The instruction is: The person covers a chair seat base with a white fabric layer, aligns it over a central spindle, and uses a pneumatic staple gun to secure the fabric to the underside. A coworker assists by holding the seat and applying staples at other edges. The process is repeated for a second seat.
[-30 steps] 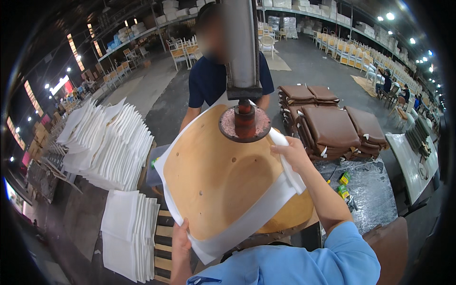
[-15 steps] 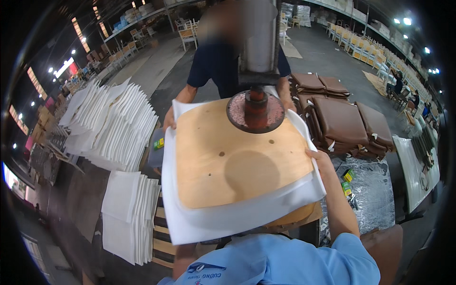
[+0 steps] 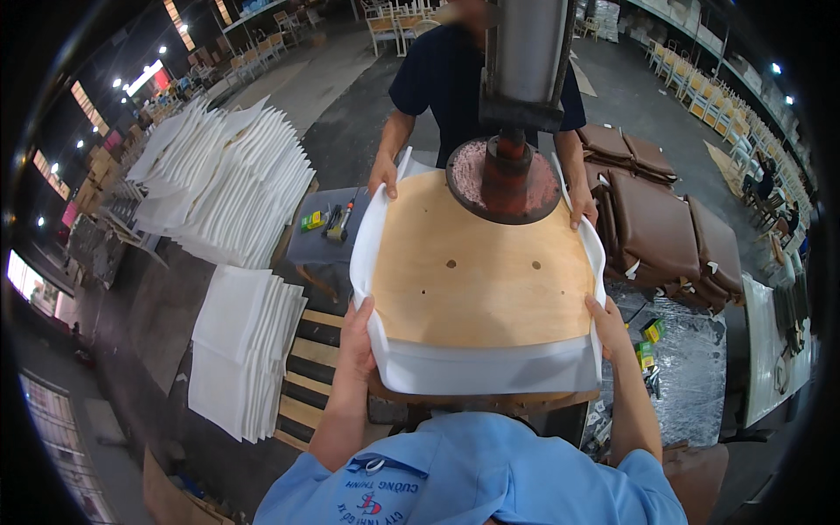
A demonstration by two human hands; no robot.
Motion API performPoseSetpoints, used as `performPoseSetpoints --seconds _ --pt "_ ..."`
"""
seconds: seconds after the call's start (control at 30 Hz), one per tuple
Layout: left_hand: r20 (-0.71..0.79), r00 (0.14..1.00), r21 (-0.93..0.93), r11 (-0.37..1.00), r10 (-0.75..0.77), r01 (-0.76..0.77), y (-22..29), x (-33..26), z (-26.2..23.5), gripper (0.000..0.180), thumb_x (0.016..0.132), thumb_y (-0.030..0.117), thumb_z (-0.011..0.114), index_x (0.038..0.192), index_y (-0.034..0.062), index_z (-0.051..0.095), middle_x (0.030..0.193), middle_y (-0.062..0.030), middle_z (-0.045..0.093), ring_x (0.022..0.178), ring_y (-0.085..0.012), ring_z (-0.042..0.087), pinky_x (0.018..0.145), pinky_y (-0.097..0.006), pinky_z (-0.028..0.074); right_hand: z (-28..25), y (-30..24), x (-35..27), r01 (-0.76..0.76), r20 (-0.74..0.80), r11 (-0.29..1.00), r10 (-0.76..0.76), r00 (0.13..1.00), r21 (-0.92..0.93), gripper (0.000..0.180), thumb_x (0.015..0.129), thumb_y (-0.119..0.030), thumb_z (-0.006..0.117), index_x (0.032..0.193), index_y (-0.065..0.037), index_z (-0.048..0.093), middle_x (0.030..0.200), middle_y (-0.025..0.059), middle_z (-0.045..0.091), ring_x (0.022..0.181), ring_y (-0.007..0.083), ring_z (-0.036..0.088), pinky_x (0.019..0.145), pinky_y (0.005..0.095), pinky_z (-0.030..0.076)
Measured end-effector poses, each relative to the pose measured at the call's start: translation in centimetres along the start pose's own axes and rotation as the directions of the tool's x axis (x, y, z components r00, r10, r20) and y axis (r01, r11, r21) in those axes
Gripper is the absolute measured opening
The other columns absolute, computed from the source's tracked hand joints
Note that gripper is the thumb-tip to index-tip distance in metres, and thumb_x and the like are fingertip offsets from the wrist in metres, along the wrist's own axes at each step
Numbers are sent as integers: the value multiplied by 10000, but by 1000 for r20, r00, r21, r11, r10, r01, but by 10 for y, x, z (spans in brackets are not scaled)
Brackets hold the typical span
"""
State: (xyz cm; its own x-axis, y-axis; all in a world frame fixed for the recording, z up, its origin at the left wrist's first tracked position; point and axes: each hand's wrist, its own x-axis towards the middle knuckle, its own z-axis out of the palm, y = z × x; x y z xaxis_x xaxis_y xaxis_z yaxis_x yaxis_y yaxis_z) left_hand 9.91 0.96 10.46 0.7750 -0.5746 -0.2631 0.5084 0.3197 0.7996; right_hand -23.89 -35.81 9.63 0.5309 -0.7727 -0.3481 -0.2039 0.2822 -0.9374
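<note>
A wooden seat panel (image 3: pixel 481 289) with several small holes lies on a white foam sheet (image 3: pixel 490 367), whose edges curl up around the wood. My left hand (image 3: pixel 357 337) grips the foam at its near left edge. On the near right side, my right hand (image 3: pixel 607 325) pinches the foam edge, its thumb by the wood. Across from me, a co-worker's hands (image 3: pixel 382 173) hold the far left and far right edges of the foam. A round press head (image 3: pixel 505 181) on a thick cylinder (image 3: pixel 525 57) hangs over the far part of the panel.
White foam sheets (image 3: pixel 223 188) are piled at left, with a smaller stack (image 3: pixel 241 350) on a slatted pallet (image 3: pixel 308 367). Brown padded seats (image 3: pixel 652 223) are stacked at right. Small boxes (image 3: pixel 645 354) and tools lie on a wrapped table. A grey stool (image 3: pixel 325 236) holds more tools.
My left hand has come into view on the left foam edge. The panel and foam have straightened, and the foam sides now fold upward. The co-worker's hands still hold the far edges.
</note>
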Motion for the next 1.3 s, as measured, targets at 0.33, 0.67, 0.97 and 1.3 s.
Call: performPoseSetpoints --seconds 0.33,0.67,0.97,1.3 --pt "-170 983 216 976 66 -28 -61 -5 -18 456 1167 138 510 1610 26 496 1426 -137 668 1249 -235 661 1072 -395 534 -8 26 0 -56 -14 985 55 998 -163 560 1107 -362 681 1506 -2 523 1333 141 694 1175 209 665 1016 373 540" --pt "-240 956 523 852 166 -17 -96 -7 -49 452 1136 122 532 1578 33 567 1383 -127 706 1207 -181 649 1055 -327 504 -2 48 1 -57 -37 979 51 998 -195 573 1105 -335 674 1532 10 512 1353 141 685 1212 219 640 1057 389 514" --pt "-333 935 707 689 126 159 -89 -23 -58 500 1121 132 599 1602 6 548 1326 -175 740 1156 -231 689 1036 -348 522 8 53 -4 -115 -207 826 -2 978 -552 735 1050 -486 710 1527 42 528 1355 290 714 1261 400 702 1068 466 525" --pt "-38 953 977 214 300 -28 -78 -25 -42 481 1106 136 532 1577 47 563 1222 -306 754 1122 -483 733 941 -497 562 33 46 -23 -263 -289 417 0 957 -870 883 1085 -567 596 1646 69 350 1420 372 619 1220 501 700 1033 546 567"
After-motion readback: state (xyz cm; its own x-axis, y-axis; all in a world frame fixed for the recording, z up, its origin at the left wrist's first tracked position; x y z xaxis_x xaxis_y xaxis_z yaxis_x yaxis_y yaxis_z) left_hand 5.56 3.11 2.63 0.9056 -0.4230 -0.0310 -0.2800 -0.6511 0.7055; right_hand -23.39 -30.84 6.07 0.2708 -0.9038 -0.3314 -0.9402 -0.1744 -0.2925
